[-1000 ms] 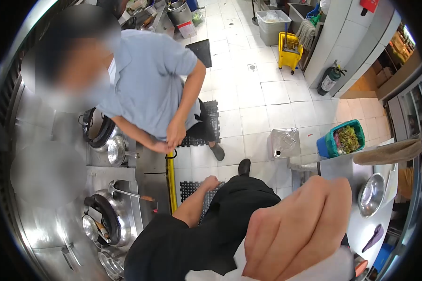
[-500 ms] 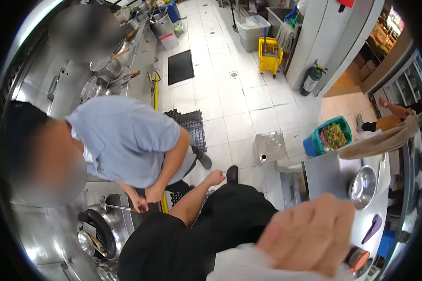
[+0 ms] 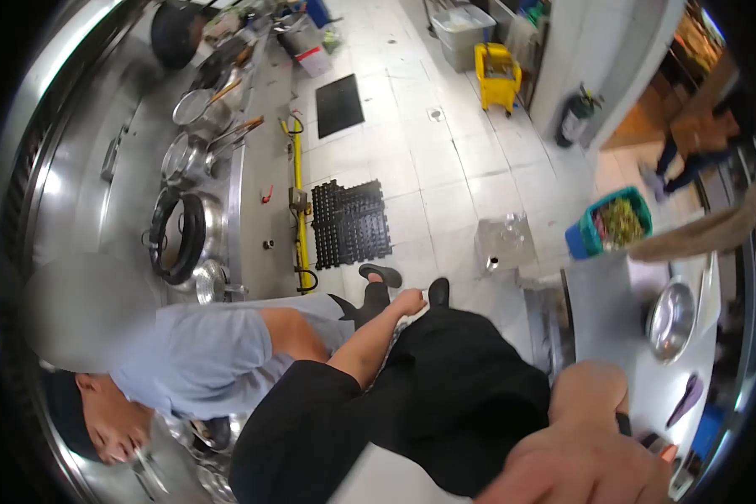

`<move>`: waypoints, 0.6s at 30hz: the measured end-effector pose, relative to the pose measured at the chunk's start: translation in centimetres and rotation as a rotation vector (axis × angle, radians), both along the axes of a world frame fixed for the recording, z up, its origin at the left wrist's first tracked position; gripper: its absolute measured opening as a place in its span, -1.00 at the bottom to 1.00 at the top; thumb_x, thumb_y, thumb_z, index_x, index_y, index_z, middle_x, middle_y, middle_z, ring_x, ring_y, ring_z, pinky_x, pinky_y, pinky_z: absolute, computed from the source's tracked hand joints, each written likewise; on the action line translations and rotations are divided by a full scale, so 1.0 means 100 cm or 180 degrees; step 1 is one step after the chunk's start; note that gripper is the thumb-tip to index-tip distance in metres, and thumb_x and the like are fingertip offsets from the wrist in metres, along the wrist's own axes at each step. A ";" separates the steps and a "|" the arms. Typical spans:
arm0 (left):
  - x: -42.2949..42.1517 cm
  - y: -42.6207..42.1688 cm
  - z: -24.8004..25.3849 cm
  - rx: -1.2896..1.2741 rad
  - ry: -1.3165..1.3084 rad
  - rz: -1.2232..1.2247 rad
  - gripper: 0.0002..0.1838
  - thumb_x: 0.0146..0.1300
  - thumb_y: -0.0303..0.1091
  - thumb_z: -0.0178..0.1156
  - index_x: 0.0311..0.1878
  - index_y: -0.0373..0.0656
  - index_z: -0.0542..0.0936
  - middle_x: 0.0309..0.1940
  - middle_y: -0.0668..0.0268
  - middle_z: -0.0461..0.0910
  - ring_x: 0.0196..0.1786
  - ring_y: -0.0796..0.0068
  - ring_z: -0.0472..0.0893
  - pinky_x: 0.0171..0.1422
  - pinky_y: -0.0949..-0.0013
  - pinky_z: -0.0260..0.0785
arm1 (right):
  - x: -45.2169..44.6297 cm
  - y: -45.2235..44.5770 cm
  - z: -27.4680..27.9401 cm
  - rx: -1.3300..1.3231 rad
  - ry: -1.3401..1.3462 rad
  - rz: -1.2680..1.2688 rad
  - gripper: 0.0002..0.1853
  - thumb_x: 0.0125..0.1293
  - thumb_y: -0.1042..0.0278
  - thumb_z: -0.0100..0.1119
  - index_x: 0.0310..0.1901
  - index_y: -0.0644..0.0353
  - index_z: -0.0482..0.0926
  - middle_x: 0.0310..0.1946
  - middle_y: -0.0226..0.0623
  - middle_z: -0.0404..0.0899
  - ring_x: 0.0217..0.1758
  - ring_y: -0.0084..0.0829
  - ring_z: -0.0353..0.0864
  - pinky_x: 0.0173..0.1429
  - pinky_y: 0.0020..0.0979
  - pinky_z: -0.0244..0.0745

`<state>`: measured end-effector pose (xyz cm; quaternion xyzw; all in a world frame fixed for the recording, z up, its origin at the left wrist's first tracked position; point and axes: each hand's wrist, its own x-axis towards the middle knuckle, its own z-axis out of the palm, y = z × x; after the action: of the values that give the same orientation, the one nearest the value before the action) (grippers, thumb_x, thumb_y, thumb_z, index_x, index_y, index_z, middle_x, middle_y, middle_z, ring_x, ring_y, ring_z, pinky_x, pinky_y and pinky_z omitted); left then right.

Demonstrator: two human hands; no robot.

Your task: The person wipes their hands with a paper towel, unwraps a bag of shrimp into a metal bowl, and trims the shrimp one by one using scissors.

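1. At 9 to 10 o'clock, pans (image 3: 195, 107) sit on the range (image 3: 270, 210), handles towards the aisle, probably for easy reach; a yellow pipe (image 3: 298, 189) runs along its front edge.
2. At 8 o'clock, a co-worker (image 3: 202, 353) leans over the range, narrowing room beside the person's left elbow.
3. Just below centre, the left hand (image 3: 410, 301) hangs low, its grip curled beside a white patch (image 3: 415, 317); whether it pinches that, I cannot tell.
4. At 6 o'clock, a white sheet (image 3: 386, 479) lies before the black clothing.
5. Between 4 and 5 o'clock, the right hand (image 3: 580, 470) is bent near the sheet; blur hides its grip.
6. At 3 to 4 o'clock, the table (image 3: 601, 307) edge bounds the tiled floor; its metal bowl (image 3: 672, 321) sits inboard, likely against knocks.
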<state>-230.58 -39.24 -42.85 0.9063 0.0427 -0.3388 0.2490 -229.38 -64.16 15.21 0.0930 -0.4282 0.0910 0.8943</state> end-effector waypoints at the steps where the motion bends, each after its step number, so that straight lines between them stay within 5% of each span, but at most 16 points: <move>1: -0.003 0.006 -0.015 0.0107 -0.0174 -0.0190 -0.59 0.24 -0.03 0.25 -0.24 -0.25 0.75 -0.18 -0.11 0.71 -0.03 -0.16 0.68 0.10 -0.03 0.54 | -0.001 0.001 0.000 0.0055 0.0097 -0.0037 -0.61 0.41 0.30 0.12 -0.03 0.60 0.53 -0.10 0.20 0.60 -0.07 -0.07 0.64 0.13 -0.22 0.50; 9: -0.027 0.018 0.017 -0.0091 0.0226 0.0142 -0.57 0.27 -0.06 0.17 -0.30 -0.33 0.70 -0.21 -0.14 0.70 -0.07 -0.20 0.67 0.10 -0.09 0.50 | -0.005 -0.001 -0.006 0.0581 0.0361 -0.0027 -0.57 0.44 0.22 0.08 0.03 0.56 0.51 -0.05 0.12 0.60 0.01 -0.11 0.62 0.22 -0.23 0.46; 10: -0.030 0.021 0.017 -0.0004 0.0289 0.0029 -0.57 0.28 -0.06 0.17 -0.32 -0.33 0.70 -0.22 -0.14 0.70 -0.07 -0.20 0.67 0.11 -0.08 0.50 | -0.009 0.001 -0.008 0.1086 0.0445 0.0252 -0.56 0.45 0.21 0.08 0.03 0.55 0.51 -0.05 0.11 0.60 0.02 -0.12 0.62 0.23 -0.23 0.45; 12: -0.029 0.032 0.007 0.0047 0.0386 -0.0844 -0.53 0.30 -0.03 0.16 -0.32 -0.35 0.71 -0.20 -0.13 0.70 -0.06 -0.20 0.67 0.11 -0.07 0.51 | -0.034 0.003 0.006 0.4709 0.0531 0.2487 -0.55 0.45 0.19 0.07 0.05 0.54 0.50 -0.03 0.09 0.61 0.03 -0.13 0.62 0.25 -0.24 0.44; 13: -0.029 0.030 0.006 0.0184 0.0377 -0.0620 -0.51 0.33 0.00 0.13 -0.31 -0.33 0.72 -0.18 -0.12 0.71 -0.05 -0.19 0.67 0.12 -0.07 0.51 | -0.043 0.003 0.014 0.5850 0.0503 0.3124 -0.55 0.46 0.18 0.07 0.05 0.53 0.50 -0.03 0.08 0.61 0.04 -0.13 0.62 0.26 -0.24 0.44; 15: -0.027 0.038 -0.015 0.0265 0.0244 -0.0425 -0.45 0.30 0.09 0.11 -0.25 -0.32 0.74 -0.13 -0.16 0.70 0.00 -0.19 0.67 0.18 -0.06 0.49 | -0.058 0.009 0.024 0.7129 0.0651 0.3515 -0.54 0.46 0.16 0.06 0.07 0.52 0.50 -0.01 0.07 0.61 0.06 -0.14 0.61 0.28 -0.24 0.43; 16: -0.017 0.038 -0.016 0.0319 0.0476 -0.0524 -0.46 0.24 0.08 0.18 -0.23 -0.32 0.74 -0.14 -0.16 0.70 0.01 -0.16 0.68 0.19 -0.02 0.50 | -0.048 0.008 0.020 0.7009 0.0508 0.3628 -0.54 0.46 0.16 0.06 0.07 0.52 0.50 -0.01 0.07 0.61 0.06 -0.14 0.61 0.28 -0.24 0.43; 18: -0.013 0.036 -0.019 -0.0113 0.0422 0.0013 -0.52 0.21 0.03 0.23 -0.22 -0.30 0.74 -0.18 -0.14 0.71 -0.02 -0.13 0.69 0.17 0.00 0.52 | -0.027 0.000 -0.002 0.5334 -0.0477 0.2244 -0.53 0.41 0.18 0.14 0.10 0.51 0.50 0.01 0.05 0.61 0.05 -0.09 0.61 0.28 -0.18 0.43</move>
<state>-231.89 -35.68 -44.79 0.8773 0.0550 -0.3982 0.2623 -232.11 -64.11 14.96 0.8315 -0.3579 0.0239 0.4242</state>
